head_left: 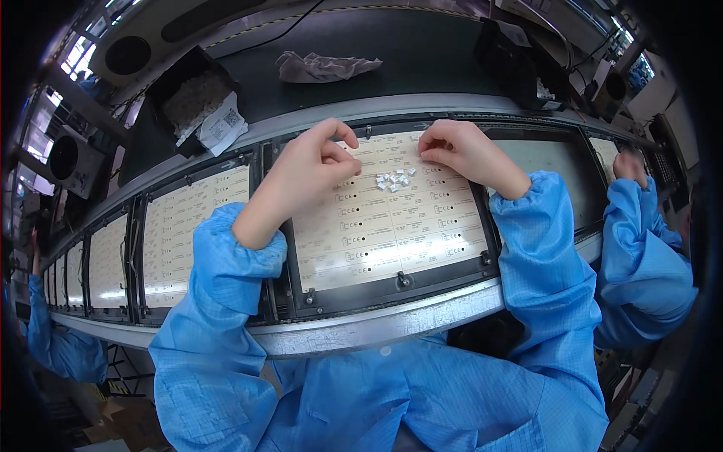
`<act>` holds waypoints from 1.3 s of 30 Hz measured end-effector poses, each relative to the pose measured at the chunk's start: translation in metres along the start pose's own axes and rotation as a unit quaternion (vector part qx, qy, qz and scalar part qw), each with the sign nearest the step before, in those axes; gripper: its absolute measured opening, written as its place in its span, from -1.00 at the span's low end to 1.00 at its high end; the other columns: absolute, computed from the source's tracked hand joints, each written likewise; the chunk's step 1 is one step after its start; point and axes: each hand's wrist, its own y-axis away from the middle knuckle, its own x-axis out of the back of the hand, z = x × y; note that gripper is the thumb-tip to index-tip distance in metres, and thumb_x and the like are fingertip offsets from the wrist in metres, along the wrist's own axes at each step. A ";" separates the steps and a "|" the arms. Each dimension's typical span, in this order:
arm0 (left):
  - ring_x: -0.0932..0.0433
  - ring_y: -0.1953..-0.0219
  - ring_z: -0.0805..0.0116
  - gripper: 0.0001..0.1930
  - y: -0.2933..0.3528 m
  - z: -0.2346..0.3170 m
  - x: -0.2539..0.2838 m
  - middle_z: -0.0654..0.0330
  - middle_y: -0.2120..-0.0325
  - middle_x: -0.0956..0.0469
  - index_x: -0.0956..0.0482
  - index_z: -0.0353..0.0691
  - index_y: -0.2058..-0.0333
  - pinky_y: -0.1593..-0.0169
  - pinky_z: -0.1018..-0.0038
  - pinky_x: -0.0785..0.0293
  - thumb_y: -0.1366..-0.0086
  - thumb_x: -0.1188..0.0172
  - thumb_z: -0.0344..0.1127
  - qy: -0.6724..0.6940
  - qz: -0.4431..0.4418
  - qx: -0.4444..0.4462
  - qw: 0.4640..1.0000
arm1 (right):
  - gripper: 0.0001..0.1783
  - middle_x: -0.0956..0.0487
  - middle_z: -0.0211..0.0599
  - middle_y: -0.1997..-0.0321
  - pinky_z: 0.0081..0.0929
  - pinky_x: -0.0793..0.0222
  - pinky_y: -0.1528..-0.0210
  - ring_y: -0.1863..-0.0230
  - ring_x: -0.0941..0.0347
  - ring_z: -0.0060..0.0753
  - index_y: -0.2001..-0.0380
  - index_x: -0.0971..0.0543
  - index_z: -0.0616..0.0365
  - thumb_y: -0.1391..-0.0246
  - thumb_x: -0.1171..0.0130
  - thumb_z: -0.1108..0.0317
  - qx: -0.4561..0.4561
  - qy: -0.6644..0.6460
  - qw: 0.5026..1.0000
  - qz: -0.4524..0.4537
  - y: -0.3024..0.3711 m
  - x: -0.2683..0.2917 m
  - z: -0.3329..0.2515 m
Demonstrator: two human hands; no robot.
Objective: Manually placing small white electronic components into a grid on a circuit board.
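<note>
Above a framed pale circuit panel (423, 226) with rows of dark printed marks, both my hands hover near the far edge. My left hand (312, 166) is at the panel's left part, its fingers curled, with a gap between index finger and thumb; I see nothing in it. At the right, my right hand (471, 153) has thumb and fingers drawn together over the panel. Whatever its fingertips hold, if anything, is too small or hidden. Between the hands, a little nearer to me, several tiny white connector-like parts (395, 180) lie in a loose pile on the panel.
More framed panels (192, 233) line the conveyor to the left. Behind stand a black bin of small pale parts (197, 102) with a label sheet and another dark bin (516, 64). Crumpled wrapping (324, 68) lies between. A co-worker's blue sleeve (640, 248) is at the right.
</note>
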 end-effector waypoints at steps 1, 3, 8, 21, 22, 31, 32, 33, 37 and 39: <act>-0.52 0.41 0.61 -0.87 0.001 0.002 0.003 0.26 0.42 -0.65 -0.53 -0.26 0.22 0.28 0.62 -0.39 -0.30 -0.24 -0.38 0.002 0.000 -0.001 1.000 | -0.86 -0.63 -0.22 0.32 -0.53 -0.51 0.21 0.32 -0.57 -0.40 0.24 -0.64 0.28 -0.16 -0.29 0.45 0.000 0.002 1.000 -0.001 0.000 -0.001 0.001; -0.53 0.38 0.60 -0.87 0.004 0.005 0.007 0.27 0.43 -0.65 -0.55 -0.29 0.23 0.27 0.63 -0.42 -0.31 -0.22 -0.37 0.003 -0.019 0.067 0.998 | -0.86 -0.62 -0.20 0.27 -0.52 -0.52 0.20 0.28 -0.57 -0.37 0.24 -0.64 0.30 -0.15 -0.29 0.46 -0.003 -0.001 1.000 -0.018 -0.001 -0.003 0.002; -0.59 0.36 0.55 -0.86 0.008 -0.002 0.010 0.27 0.46 -0.64 -0.59 -0.29 0.23 0.26 0.57 -0.48 -0.31 -0.19 -0.35 -0.032 -0.002 0.086 0.996 | -0.87 -0.60 -0.18 0.28 -0.46 -0.51 0.21 0.29 -0.56 -0.28 0.25 -0.64 0.29 -0.14 -0.28 0.48 0.009 0.047 0.999 -0.012 0.001 -0.003 -0.002; -0.67 0.34 0.22 -0.84 0.008 -0.009 0.001 0.05 0.41 -0.65 -0.56 -0.36 0.21 0.20 0.40 -0.58 -0.35 -0.16 -0.37 -0.274 0.079 -0.071 0.956 | -0.89 -0.58 -0.17 0.28 -0.37 -0.50 0.22 0.29 -0.54 -0.19 0.29 -0.61 0.27 -0.13 -0.27 0.46 0.053 0.102 0.993 -0.003 -0.001 -0.005 -0.004; -0.67 0.34 0.22 -0.84 0.011 -0.010 0.002 0.05 0.41 -0.65 -0.56 -0.36 0.21 0.20 0.40 -0.58 -0.35 -0.16 -0.37 -0.277 0.076 -0.071 0.955 | -0.89 -0.58 -0.17 0.28 -0.37 -0.50 0.22 0.29 -0.54 -0.19 0.29 -0.61 0.27 -0.13 -0.27 0.46 0.052 0.100 0.994 0.000 -0.001 -0.004 -0.009; -0.60 0.24 0.02 -0.90 0.014 -0.021 -0.005 0.03 0.38 -0.64 -0.65 -0.28 0.31 0.08 0.22 -0.43 -0.23 -0.21 -0.40 -0.315 0.026 -0.139 0.939 | -0.85 -0.55 -0.15 0.30 -0.39 -0.45 0.26 0.31 -0.51 -0.23 0.25 -0.56 0.27 -0.22 -0.19 0.39 0.021 -0.022 0.997 -0.074 0.019 -0.011 -0.011; -0.61 0.25 0.02 -0.89 0.015 -0.020 -0.005 0.02 0.40 -0.64 -0.65 -0.29 0.32 0.09 0.22 -0.46 -0.21 -0.22 -0.42 -0.307 0.031 -0.134 0.942 | -0.85 -0.55 -0.14 0.31 -0.39 -0.44 0.27 0.32 -0.50 -0.24 0.24 -0.55 0.27 -0.24 -0.16 0.39 -0.012 -0.042 0.995 -0.089 0.021 -0.007 -0.017; -0.62 0.27 0.01 -0.89 0.016 -0.021 -0.005 0.01 0.41 -0.64 -0.66 -0.30 0.32 0.10 0.22 -0.49 -0.19 -0.23 -0.43 -0.298 0.038 -0.129 0.945 | -0.85 -0.54 -0.13 0.33 -0.40 -0.43 0.28 0.33 -0.49 -0.24 0.24 -0.54 0.28 -0.26 -0.13 0.39 -0.043 -0.060 0.992 -0.105 0.021 -0.001 -0.030; -0.63 0.29 0.00 -0.89 0.013 -0.015 -0.007 -0.01 0.43 -0.64 -0.67 -0.32 0.34 0.11 0.22 -0.53 -0.17 -0.24 -0.45 -0.310 0.038 -0.129 0.941 | -0.83 -0.51 -0.17 0.41 -0.40 -0.41 0.29 0.38 -0.45 -0.32 0.30 -0.51 0.32 -0.24 -0.11 0.38 -0.007 0.002 0.995 -0.103 0.012 0.009 -0.029; -0.63 0.29 0.02 -0.91 0.012 -0.013 -0.008 0.00 0.43 -0.65 -0.68 -0.32 0.37 0.09 0.21 -0.52 -0.17 -0.24 -0.45 -0.337 0.036 -0.159 0.927 | -0.83 -0.51 -0.18 0.43 -0.40 -0.42 0.30 0.39 -0.46 -0.32 0.31 -0.51 0.31 -0.21 -0.14 0.38 -0.145 -0.187 0.965 -0.116 0.008 0.010 -0.027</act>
